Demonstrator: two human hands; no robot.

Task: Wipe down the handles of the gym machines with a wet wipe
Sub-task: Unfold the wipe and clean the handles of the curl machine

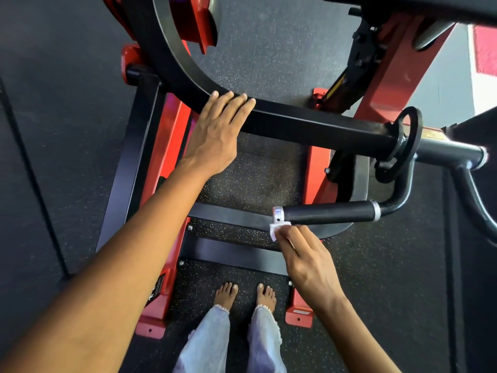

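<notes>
head view looks down on a red and black gym machine. the left hand [215, 133] lies flat, fingers straight and together, on the black arm [295, 122] of the machine, steadying it. the handle [326, 212], a black grip with a silver cap [278, 214] at its free end, sits below that arm and toward the right. the right hand [304, 254] pinches a white wipe [277, 230] between fingertips and thumb, just under the capped end of the handle, touching the cap or very nearly; i cannot tell whether it presses yet.

by my judgement the wiping of this handle is only starting, at the tip. to do it well, the wipe should be opened out from its bunched pinch and wrapped round the grip, so the underside gets cleaned too, not only the near face. then slide it along the handle from the cap toward the silver collar [376, 210] by the bend, with a slight twist of the wrist and steady pressure. the cap end deserves its own pass. the left hand on the arm should keep the handle from swinging away under the push. bare feet [246, 293] stand on the speckled floor [236, 278] well below the handle, so avoid dropping the wipe there.
</notes>
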